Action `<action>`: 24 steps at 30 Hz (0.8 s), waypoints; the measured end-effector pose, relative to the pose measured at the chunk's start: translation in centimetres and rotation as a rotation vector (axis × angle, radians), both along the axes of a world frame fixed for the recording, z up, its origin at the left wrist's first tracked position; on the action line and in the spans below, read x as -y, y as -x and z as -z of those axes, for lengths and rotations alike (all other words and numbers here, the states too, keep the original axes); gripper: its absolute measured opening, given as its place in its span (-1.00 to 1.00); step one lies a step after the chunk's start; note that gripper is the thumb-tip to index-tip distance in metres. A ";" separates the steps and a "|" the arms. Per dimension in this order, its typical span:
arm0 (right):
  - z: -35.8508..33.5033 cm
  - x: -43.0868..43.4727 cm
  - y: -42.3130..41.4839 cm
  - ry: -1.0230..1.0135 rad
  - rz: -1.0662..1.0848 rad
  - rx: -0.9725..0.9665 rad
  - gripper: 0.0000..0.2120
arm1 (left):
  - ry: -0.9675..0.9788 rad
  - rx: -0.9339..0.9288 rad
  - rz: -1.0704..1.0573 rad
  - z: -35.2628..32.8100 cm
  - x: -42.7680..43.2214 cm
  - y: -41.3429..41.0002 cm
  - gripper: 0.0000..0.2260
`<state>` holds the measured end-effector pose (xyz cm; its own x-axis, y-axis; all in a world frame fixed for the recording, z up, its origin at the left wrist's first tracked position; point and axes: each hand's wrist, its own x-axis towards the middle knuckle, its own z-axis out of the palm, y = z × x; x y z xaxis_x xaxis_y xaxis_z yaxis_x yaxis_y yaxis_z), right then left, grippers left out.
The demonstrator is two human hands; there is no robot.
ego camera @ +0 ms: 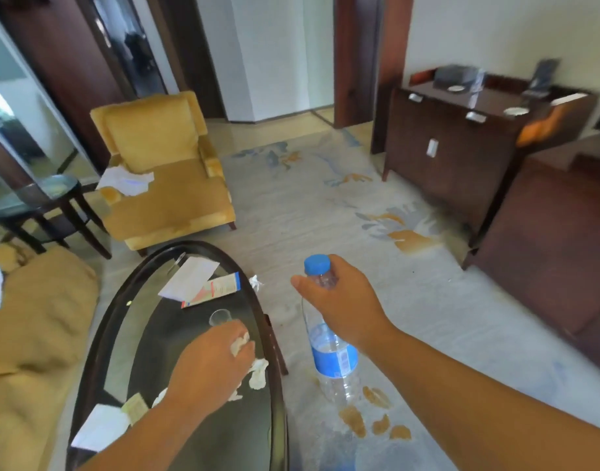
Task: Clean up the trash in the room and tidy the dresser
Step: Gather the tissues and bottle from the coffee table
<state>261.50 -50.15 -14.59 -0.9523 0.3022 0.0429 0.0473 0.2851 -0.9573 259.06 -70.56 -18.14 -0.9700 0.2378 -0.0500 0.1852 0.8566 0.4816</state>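
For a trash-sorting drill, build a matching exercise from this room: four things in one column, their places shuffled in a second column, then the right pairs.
Things
1. clear plastic bottle with blue cap
2. crumpled white tissue wad
3. flat red-and-white cardboard box
4. rumpled white paper sheet

Places
A. on the yellow upholstered armchair
B. held by the right hand
C. lying on the oval dark-framed glass table
D. gripped by the left hand

Pairs: 1-B, 2-D, 3-C, 4-A.
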 end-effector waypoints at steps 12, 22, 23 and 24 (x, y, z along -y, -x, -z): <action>-10.0 -2.9 -19.8 -0.304 0.351 -0.100 -0.66 | -0.177 -0.333 0.486 -12.3 -8.1 -11.2 -0.80; -14.0 -12.6 -37.8 -0.374 0.704 -0.095 -0.67 | -0.225 -0.491 0.808 -18.2 -23.3 -24.5 -0.87; -14.1 -14.0 -39.8 -0.373 0.744 -0.095 -0.67 | -0.225 -0.500 0.845 -18.5 -25.4 -26.3 -0.89; -14.2 -15.5 -41.9 -0.372 0.781 -0.095 -0.67 | -0.226 -0.510 0.887 -18.8 -27.6 -28.2 -0.90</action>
